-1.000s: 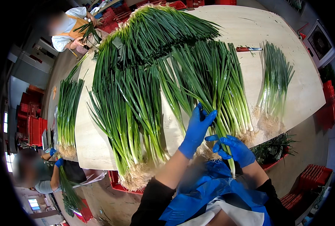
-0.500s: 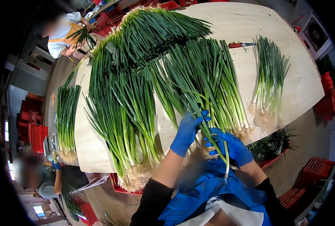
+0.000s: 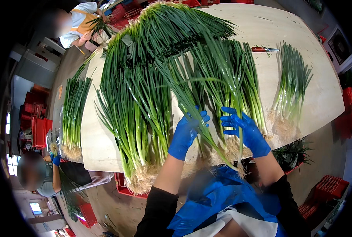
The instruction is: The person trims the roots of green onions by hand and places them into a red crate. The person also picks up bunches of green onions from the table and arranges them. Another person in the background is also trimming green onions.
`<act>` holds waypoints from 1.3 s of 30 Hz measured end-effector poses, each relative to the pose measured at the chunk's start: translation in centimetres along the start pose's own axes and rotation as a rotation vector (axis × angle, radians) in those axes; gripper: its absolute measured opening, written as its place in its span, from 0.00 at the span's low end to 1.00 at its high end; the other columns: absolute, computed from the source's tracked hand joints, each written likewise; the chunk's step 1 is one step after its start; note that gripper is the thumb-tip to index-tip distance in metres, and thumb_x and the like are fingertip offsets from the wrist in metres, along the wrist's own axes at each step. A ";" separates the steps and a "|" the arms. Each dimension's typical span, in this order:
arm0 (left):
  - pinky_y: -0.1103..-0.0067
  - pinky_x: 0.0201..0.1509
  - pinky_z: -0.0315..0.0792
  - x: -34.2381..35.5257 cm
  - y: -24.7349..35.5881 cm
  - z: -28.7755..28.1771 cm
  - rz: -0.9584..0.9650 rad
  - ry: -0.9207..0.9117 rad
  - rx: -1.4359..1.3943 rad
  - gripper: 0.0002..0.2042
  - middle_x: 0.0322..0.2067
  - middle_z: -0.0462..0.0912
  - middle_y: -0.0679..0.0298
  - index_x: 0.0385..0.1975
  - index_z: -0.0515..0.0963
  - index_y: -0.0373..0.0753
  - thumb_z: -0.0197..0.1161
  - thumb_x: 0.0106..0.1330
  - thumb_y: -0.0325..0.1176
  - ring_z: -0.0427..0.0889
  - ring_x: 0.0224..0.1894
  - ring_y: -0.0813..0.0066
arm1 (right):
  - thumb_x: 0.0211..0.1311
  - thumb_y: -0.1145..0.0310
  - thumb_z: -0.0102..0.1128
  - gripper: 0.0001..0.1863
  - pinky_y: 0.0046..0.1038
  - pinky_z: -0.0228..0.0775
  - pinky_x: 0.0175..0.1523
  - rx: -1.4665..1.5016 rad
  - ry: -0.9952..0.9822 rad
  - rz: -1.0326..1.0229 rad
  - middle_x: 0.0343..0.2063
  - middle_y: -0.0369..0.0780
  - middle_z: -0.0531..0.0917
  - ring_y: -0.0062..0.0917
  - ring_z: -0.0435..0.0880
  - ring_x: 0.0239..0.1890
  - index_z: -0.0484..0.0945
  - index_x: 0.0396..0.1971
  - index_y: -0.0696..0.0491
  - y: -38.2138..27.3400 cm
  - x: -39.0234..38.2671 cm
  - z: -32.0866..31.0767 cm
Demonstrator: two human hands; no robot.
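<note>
Blue gloves cover both my hands at the near edge of the pale table [image 3: 105, 150]. My left hand [image 3: 187, 132] is closed around a long green onion stalk [image 3: 211, 146], which slants down toward the right with its leaves pointing up and left. In my right hand [image 3: 247, 132], another green onion [image 3: 240, 148] hangs nearly upright, its roots dangling below the hand. The fingers bend around its stem, some of them partly spread. Behind my hands lie bunches of green onions [image 3: 219, 83], roots toward me.
A big heap of green onions [image 3: 176, 27] covers the far middle. A knife [image 3: 265, 49] lies right of it, near a smaller bunch [image 3: 290, 79]. Another bunch [image 3: 75, 114] lies at far left. Red crates [image 3: 328, 183] stand around. Two people [image 3: 81, 23] work at the left.
The two stalks have come apart, one in each hand. My right hand has risen and both hands sit farther apart. The whole view has shifted slightly.
</note>
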State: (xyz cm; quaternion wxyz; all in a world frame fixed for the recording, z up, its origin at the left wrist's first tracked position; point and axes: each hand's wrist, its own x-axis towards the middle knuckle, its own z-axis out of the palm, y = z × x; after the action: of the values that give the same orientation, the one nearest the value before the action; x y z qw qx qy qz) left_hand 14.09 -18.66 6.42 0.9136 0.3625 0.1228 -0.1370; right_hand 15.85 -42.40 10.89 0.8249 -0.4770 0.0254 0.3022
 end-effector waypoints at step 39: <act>0.89 0.17 0.61 -13.2 1.0 -7.1 -0.142 0.181 -0.076 0.24 0.22 0.76 0.66 0.58 0.66 0.28 0.52 0.67 0.39 0.68 0.15 0.85 | 0.64 0.60 0.56 0.11 0.17 0.62 0.24 -0.107 -0.052 0.319 0.22 0.34 0.77 0.16 0.72 0.20 0.75 0.29 0.52 11.4 14.7 10.2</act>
State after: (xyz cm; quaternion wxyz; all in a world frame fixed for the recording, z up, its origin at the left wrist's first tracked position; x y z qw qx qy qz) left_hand 1.17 -10.89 6.27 0.8997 0.3291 0.2355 -0.1635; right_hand 19.34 -23.09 2.77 0.7404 -0.5022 0.0634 0.4423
